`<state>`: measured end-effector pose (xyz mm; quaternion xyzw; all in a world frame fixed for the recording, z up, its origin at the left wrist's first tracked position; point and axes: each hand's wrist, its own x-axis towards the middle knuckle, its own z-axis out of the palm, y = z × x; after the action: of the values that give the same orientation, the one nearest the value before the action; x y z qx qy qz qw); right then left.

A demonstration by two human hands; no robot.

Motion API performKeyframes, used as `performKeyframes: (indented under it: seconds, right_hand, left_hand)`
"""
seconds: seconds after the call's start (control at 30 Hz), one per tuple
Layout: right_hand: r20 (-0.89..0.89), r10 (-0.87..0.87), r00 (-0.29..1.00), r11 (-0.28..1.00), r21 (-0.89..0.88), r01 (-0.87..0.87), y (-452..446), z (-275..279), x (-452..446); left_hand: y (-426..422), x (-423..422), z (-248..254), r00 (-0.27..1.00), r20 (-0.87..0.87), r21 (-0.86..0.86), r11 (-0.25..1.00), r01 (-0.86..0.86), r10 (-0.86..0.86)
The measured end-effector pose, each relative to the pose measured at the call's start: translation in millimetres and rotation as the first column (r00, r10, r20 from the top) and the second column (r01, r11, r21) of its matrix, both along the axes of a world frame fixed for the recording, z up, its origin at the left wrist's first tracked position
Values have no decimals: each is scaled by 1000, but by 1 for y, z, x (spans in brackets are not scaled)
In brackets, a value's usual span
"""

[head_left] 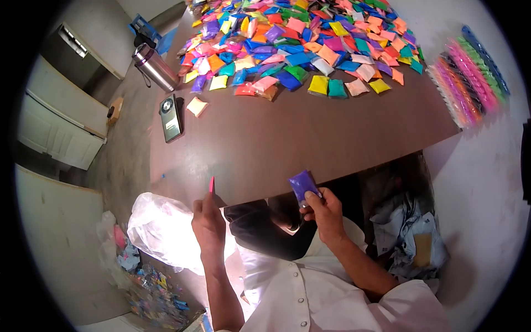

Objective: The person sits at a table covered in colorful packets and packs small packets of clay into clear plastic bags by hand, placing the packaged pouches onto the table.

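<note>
My right hand [327, 214] is closed on a small purple packet [302, 183], its thumb pressed on the lower part, just over the table's front edge. My left hand [209, 220] is closed in a pinch at the same edge, with a thin pink strip [212, 184] sticking up from the fingers. What kind of thing the strip is does not show. Across the back of the brown table [265, 138] lies a large heap of small packets [287, 44] in many colours. One pale packet [197, 106] lies apart on the left.
A phone [171, 117] and a steel flask [155, 66] stand on the table's left side. Wrapped coloured bundles [464, 83] lie at the right edge. A clear plastic bag [166, 229] hangs below my left hand; grey bags [412, 232] lie below right.
</note>
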<state>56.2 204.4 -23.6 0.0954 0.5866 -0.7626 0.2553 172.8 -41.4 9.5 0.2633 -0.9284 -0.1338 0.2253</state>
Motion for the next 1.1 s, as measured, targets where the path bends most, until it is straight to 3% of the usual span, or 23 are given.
performKeyframes:
  seconds: [0.13,0.2,0.23,0.27,0.4,0.53,0.67,0.8,0.87,0.97,1.1]
  right_hand:
    - [-14,6,1000,1000,11,-6,0,-1,0]
    - [-5,44,999,998,38,-44,-1,1,0]
    - [1,37,999,999,38,-37,-1,0,1]
    - [8,46,999,998,48,-46,-2,-1,1]
    - [-9,20,1000,1000,-9,-20,-7,-2,4]
    - [-48,52,997,999,2,-52,-4,0,2]
    - [38,48,998,998,-39,-47,-4,9,1]
    - [40,36,999,998,-48,-34,-7,7,0]
    - [55,36,998,997,-69,-32,-6,10,-1]
    - [60,37,998,996,-88,-31,-6,7,0]
    - [46,82,996,996,-34,-81,-6,2,-2]
  left_hand:
    - [-2,-6,-6,992,-116,-4,999,48,-48]
    - [18,-12,-3,984,-165,128,987,93,-71]
    - [34,-16,0,990,-102,167,980,109,-93]
    - [54,-23,5,960,-188,155,959,236,-206]
    - [112,-50,11,890,-157,164,877,451,-428]
    - [100,-68,4,902,-125,109,898,426,-413]
    - [71,-69,-6,954,-27,24,954,300,-300]
    - [91,-62,2,848,-158,68,851,521,-506]
    - [96,-62,2,831,-97,64,830,554,-547]
    - [74,-67,-3,916,-43,35,916,400,-398]
    - [73,-65,5,930,-70,62,928,366,-362]
